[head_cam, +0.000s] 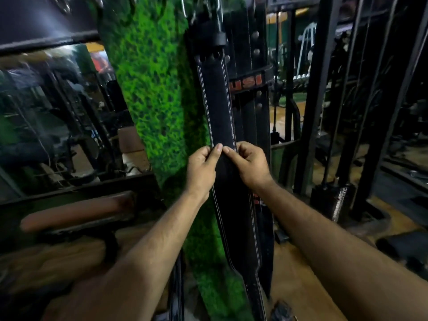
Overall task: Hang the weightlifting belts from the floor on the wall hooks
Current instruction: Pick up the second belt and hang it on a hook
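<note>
Belt of black leather with white stitched edges (pixel 217 107), hanging long and straight down the green artificial-grass wall panel (pixel 150 89), held at mid-length in both our hands.

Against that belt, we see the grass panel directly behind it and to its left, running from the top of view to the floor. Just right of the belt hang more black leather belts (pixel 251 66), overlapping, one crossed by a band with orange letters. Further right stand black metal machine frames (pixel 324 112). Our left hand (pixel 202 166) pinches the belt's left edge, thumb on its face; our right hand (pixel 250 164) pinches the right edge, fingers curled. The two thumbs nearly meet across the belt. We cannot tell what its top hangs from.
</note>
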The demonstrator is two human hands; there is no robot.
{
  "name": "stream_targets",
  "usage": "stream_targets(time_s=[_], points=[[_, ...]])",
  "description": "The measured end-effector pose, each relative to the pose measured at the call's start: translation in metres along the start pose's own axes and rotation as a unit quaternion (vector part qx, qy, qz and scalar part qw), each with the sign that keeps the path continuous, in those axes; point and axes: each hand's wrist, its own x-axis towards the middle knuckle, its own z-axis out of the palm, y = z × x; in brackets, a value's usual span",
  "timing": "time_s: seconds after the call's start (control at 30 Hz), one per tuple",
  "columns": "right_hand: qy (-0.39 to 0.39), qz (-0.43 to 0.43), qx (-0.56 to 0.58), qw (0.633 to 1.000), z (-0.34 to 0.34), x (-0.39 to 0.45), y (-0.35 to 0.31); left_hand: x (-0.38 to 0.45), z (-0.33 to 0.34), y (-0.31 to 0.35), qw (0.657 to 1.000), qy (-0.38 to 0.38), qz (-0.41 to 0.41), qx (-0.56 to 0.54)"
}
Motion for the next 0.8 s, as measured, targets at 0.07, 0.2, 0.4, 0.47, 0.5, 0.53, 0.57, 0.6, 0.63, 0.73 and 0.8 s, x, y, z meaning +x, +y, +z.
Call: stream_targets(time_s=[0.07, 0.2, 0.4, 0.47, 0.5, 0.53, 0.57, 0.6, 0.63, 0.73, 0.8], points=[[0.001, 0.003, -0.026, 1.0, -0.001, -0.011, 0.019, -0.012, -0.008, -0.022, 1.0, -0.012, -0.023, -0.004], [0.007, 0.022, -0.051, 0.998, -0.004, -0.014, 0.04, -0.021, -0.015, -0.041, 0.998, -0.039, -0.047, 0.0], [-0.038, 0.059, -0.001, 0.997, -0.003, -0.042, 0.075, -0.027, -0.031, -0.071, 0.995, -0.051, -0.071, 0.044], [-0.041, 0.078, -0.01, 0.996, -0.003, -0.056, 0.099, -0.031, -0.041, -0.097, 0.99, -0.055, -0.103, 0.08], [-0.04, 0.085, -0.019, 0.995, -0.002, -0.061, 0.11, -0.032, -0.045, -0.111, 0.986, -0.054, -0.12, 0.098], [-0.041, 0.095, -0.028, 0.994, -0.002, -0.067, 0.121, -0.036, -0.047, -0.123, 0.982, -0.055, -0.134, 0.121], [-0.045, 0.105, -0.033, 0.993, -0.002, -0.074, 0.134, -0.039, -0.05, -0.139, 0.978, -0.06, -0.145, 0.134], [-0.047, 0.115, -0.035, 0.992, -0.001, -0.082, 0.147, -0.044, -0.052, -0.155, 0.975, -0.069, -0.156, 0.143], [-0.047, 0.126, -0.04, 0.99, 0.0, -0.091, 0.159, -0.049, -0.054, -0.171, 0.973, -0.068, -0.166, 0.145], [-0.04, 0.159, -0.052, 0.985, 0.003, -0.116, 0.191, -0.065, -0.06, -0.21, 0.969, -0.075, -0.184, 0.147], [-0.033, 0.171, -0.049, 0.984, 0.004, -0.126, 0.206, -0.072, -0.061, -0.224, 0.966, -0.075, -0.199, 0.147]])
